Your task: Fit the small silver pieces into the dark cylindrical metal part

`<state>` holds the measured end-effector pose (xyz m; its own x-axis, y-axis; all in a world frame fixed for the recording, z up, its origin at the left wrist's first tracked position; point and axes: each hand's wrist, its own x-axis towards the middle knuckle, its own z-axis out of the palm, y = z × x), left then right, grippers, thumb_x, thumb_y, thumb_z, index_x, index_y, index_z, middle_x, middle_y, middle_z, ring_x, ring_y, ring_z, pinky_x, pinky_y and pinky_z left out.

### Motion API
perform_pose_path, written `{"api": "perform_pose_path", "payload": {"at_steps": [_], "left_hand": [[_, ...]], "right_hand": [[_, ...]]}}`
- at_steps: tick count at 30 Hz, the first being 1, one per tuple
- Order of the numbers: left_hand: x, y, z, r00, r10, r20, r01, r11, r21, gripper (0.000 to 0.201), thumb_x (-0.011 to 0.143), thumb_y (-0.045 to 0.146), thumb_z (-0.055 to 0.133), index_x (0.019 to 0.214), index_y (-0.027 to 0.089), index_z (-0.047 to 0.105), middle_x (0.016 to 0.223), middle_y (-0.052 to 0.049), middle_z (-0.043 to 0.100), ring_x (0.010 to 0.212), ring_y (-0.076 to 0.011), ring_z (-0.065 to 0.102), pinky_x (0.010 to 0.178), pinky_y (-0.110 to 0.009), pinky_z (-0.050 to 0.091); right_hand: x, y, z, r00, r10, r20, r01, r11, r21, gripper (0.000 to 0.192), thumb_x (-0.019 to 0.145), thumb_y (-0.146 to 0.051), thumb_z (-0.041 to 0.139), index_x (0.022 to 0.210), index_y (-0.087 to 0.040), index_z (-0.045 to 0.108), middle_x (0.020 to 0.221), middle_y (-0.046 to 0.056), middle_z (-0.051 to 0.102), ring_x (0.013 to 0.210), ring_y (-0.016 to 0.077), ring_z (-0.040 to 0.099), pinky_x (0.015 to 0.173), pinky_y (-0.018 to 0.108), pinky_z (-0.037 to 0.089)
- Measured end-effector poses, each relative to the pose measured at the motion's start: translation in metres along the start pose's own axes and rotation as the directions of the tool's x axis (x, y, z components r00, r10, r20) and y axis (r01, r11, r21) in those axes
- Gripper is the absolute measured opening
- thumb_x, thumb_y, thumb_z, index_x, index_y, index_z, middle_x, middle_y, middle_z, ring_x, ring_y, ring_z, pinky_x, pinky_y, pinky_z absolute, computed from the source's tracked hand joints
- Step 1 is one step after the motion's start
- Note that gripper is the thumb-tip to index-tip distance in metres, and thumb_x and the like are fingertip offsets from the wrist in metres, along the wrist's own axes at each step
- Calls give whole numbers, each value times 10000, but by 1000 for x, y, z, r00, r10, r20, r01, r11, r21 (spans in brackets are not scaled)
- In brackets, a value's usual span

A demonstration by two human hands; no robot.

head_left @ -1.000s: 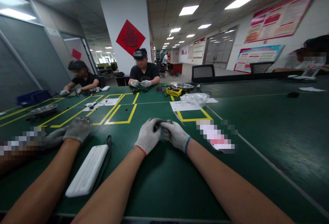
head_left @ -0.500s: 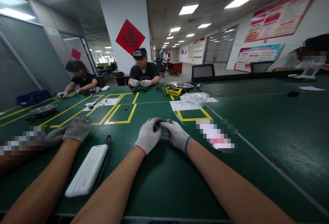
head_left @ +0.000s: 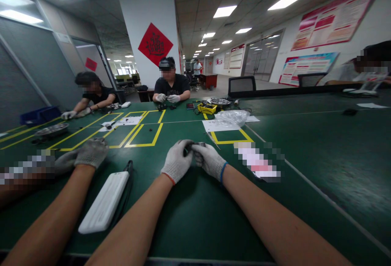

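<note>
My left hand (head_left: 177, 161), in a white knitted glove with an orange cuff edge, is closed at the middle of the green table (head_left: 195, 217). My right hand (head_left: 210, 160), gloved alike with a blue edge, meets it fingertip to fingertip. Between the fingers shows a small dark part (head_left: 193, 145), mostly covered, so its kind stays unclear. Both hands are pinched on it, just above the tabletop. Right of them lies a flat pinkish object (head_left: 258, 162), blurred out. A white power bank-like block (head_left: 104, 203) with a black cable lies left of my left forearm.
A co-worker's gloved hands (head_left: 91, 152) are close on the left. Yellow tape (head_left: 143, 144) marks rectangles on the table. Farther off are a clear plastic bag (head_left: 232, 118) on paper, a yellow holder (head_left: 206, 109), a metal dish (head_left: 53, 130) and a blue bin (head_left: 39, 115). Co-workers sit across.
My hands keep the same grip with hardly any movement. The co-worker at the far left has reached slightly farther left.
</note>
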<state>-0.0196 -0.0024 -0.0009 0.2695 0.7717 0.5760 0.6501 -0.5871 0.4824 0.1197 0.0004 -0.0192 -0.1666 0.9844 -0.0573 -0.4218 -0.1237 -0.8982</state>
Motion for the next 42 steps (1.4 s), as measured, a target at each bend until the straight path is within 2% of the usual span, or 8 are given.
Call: {"api": "perform_pose_path", "payload": {"at_steps": [17, 26, 33, 42], "left_hand": [[0, -3, 0, 1000, -26, -18, 25, 999, -39, 305, 823, 118, 626, 1106, 188, 720, 1086, -82, 769, 1005, -224, 722, 939, -365, 587], [1, -6, 4, 996, -90, -9, 86, 978, -191, 284, 839, 144, 639, 1106, 165, 735, 1082, -88, 786, 1004, -222, 741, 952, -368, 595], [4, -8, 3, 990, -143, 16, 138, 914, -381, 221, 835, 189, 689, 1040, 172, 770, 1011, -70, 808, 946, -215, 756, 910, -360, 616], [4, -8, 3, 986, -158, 60, 167, 876, -453, 184, 829, 228, 697, 979, 173, 789, 977, -56, 814, 929, -216, 753, 906, -355, 612]], "right_hand": [[1, 1, 3, 998, 19, -59, -20, 1000, -23, 501, 663, -438, 878, 714, -239, 422, 478, -123, 357, 388, 45, 258, 368, 208, 159], [0, 0, 5, 995, 26, -99, -31, 998, -51, 520, 675, -491, 861, 728, -245, 406, 482, -125, 362, 382, 49, 265, 364, 213, 163], [-2, -2, 2, 999, 31, -21, -32, 998, -56, 586, 647, -553, 874, 727, -253, 376, 477, -133, 347, 388, 52, 259, 369, 216, 153], [-6, -8, -4, 994, 58, 88, -55, 998, -28, 614, 594, -569, 909, 736, -243, 409, 478, -143, 338, 398, 41, 222, 387, 213, 126]]}}
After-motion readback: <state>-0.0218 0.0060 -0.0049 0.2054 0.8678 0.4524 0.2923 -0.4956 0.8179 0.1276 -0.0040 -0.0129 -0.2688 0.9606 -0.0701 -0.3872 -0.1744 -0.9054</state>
